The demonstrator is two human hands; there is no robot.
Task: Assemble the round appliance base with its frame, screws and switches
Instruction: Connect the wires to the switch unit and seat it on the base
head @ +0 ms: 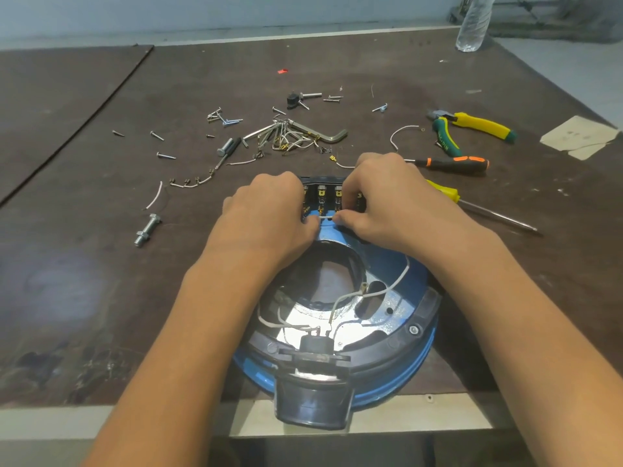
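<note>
The round blue appliance base (409,362) lies upside down at the table's near edge, a black frame (401,326) screwed across it and a black handle part (313,402) overhanging the edge. White wires (387,291) trail over its shiny middle. At its far side sits a black switch block (328,193) with brass terminals. My left hand (269,214) and my right hand (387,200) curl over that block from either side. Between their fingertips they pinch a short white wire (326,218) at the terminals. Loose screws (222,117) lie beyond.
Hex keys and wire bits (300,134) are heaped behind the base. Pliers (472,128), an orange-black screwdriver (451,163) and a yellow screwdriver (472,203) lie to the right. A large bolt (147,229) lies left. A water bottle (473,21) stands far right.
</note>
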